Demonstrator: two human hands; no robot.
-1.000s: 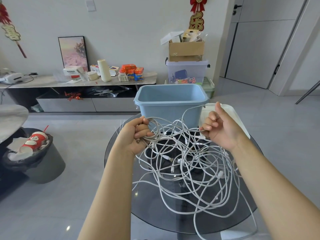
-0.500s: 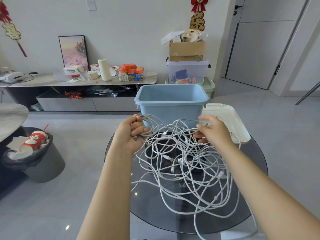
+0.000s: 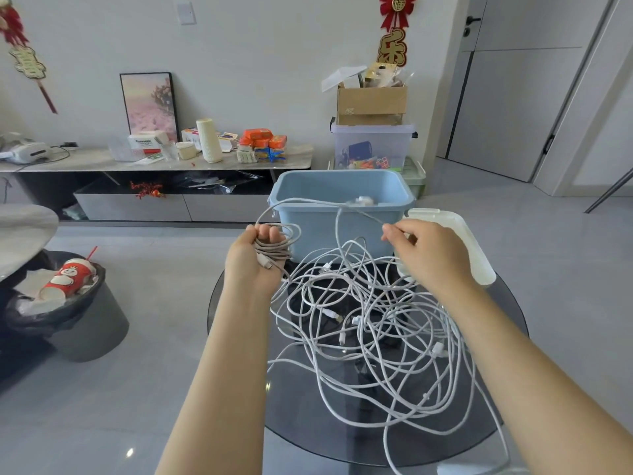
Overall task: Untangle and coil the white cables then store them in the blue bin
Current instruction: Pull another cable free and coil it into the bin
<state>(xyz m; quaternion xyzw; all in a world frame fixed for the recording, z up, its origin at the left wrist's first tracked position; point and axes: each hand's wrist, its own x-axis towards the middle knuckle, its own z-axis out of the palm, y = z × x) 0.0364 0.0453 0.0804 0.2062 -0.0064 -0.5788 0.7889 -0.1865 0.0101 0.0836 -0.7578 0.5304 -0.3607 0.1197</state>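
A tangled heap of white cables (image 3: 373,334) lies on the round dark glass table (image 3: 507,354). My left hand (image 3: 255,258) grips a small coil of white cable (image 3: 279,246), a plug end hanging from it. My right hand (image 3: 426,253) pinches one strand of that cable; the strand runs in a raised loop from the coil across the front rim of the blue bin (image 3: 342,197) to my fingers. The blue bin stands open at the table's far edge, just behind both hands. A white plug blurs in front of the bin's rim.
The bin's white lid (image 3: 469,245) lies on the table to the right of the bin. A dark trash can (image 3: 68,303) with cups stands on the floor at left. A low cabinet (image 3: 154,162) with clutter and stacked boxes (image 3: 371,145) line the far wall.
My left hand has turned and lifted with more loops gathered in it. My right hand moved right and up, drawing a strand out of the tangle into a loop over the bin's front.
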